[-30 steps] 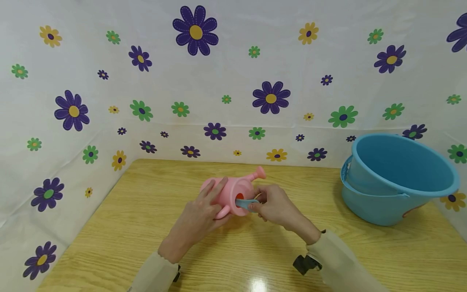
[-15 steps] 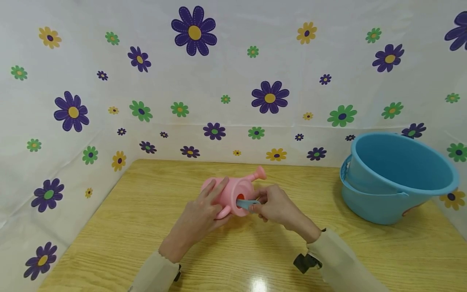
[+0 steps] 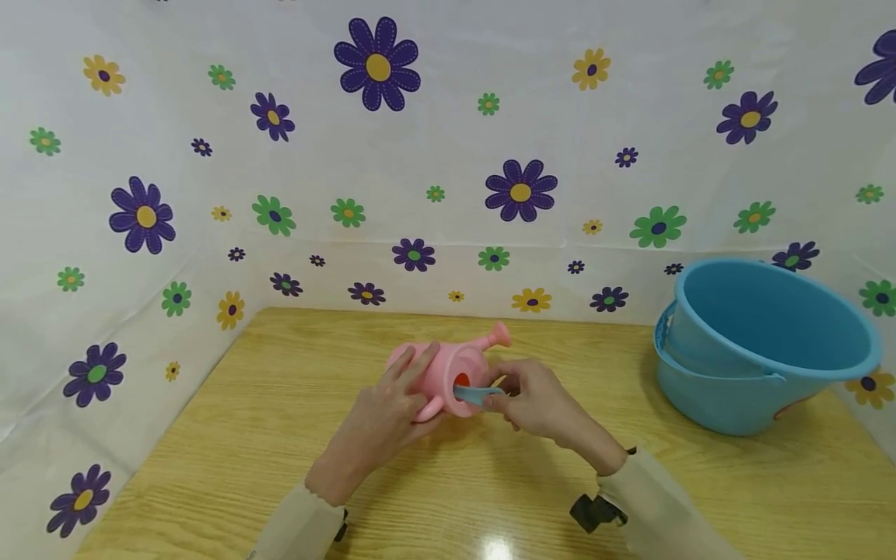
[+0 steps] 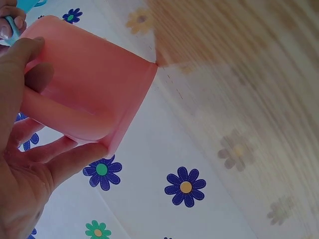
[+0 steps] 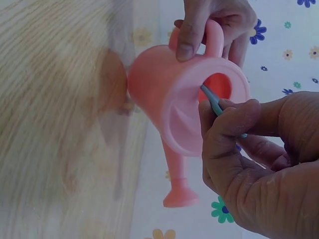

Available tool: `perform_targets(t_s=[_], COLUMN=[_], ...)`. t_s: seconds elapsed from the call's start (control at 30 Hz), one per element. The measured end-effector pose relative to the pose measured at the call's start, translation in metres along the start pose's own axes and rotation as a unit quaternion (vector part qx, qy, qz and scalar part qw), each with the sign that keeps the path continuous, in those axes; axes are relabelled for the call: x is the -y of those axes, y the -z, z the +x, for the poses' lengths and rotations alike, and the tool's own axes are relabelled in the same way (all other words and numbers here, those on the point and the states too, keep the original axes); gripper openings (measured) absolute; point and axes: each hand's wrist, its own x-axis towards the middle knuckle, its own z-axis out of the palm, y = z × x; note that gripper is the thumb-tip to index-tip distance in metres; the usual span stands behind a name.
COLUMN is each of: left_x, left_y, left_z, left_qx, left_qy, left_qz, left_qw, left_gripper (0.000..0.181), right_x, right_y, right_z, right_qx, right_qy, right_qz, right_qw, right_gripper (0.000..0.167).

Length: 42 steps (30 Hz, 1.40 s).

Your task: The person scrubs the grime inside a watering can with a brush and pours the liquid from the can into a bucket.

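A pink watering can [image 3: 437, 369] lies tipped on the table, its round top opening facing right and its spout toward the back right. My left hand [image 3: 381, 416] grips it round the body and handle; the left wrist view shows the thumb and fingers around the pink can [image 4: 89, 69]. Between thumb and fingers, my right hand [image 3: 542, 400] pinches a light blue tool [image 3: 472, 394], whose far end is inside the can's opening. In the right wrist view the blue tool [image 5: 213, 101] enters the hole, where an orange-red inside shows.
A large blue bucket [image 3: 728, 397] with a flared rim and a lowered handle stands at the right of the wooden table [image 3: 280, 389]. White cloth [image 3: 434, 140] printed with flowers rises behind and at the left.
My right hand has moved slightly to the right, and a little more of the blue tool shows outside the opening. The left hand and can look almost unmoved.
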Motion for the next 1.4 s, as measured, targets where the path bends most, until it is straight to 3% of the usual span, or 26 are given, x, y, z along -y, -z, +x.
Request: perform_targets(t_s=[0.63,1.0,1.4], left_x=[0.001,0.001,0.0], left_y=[0.001,-0.001,0.0], left_z=[0.0,0.0,0.0], left_qx=[-0.004,-0.011,-0.008], left_qy=[0.0,-0.004,-0.006], left_qz=[-0.012,-0.007,0.003], left_qw=[0.9999,0.9999,0.9999], left_gripper=[0.036,0.035,0.037], right_x=[-0.001,0.002,0.004], right_y=[0.025,0.011,-0.002], right_z=[-0.01,-0.004,0.006], right_qx=[0.003,-0.019,-0.018], right_qy=[0.029,0.069,0.093], right_qz=[-0.038,-0.102,-0.122], right_qw=[0.9989,0.9922,0.988], right_gripper=[0.009,0.011,0.008])
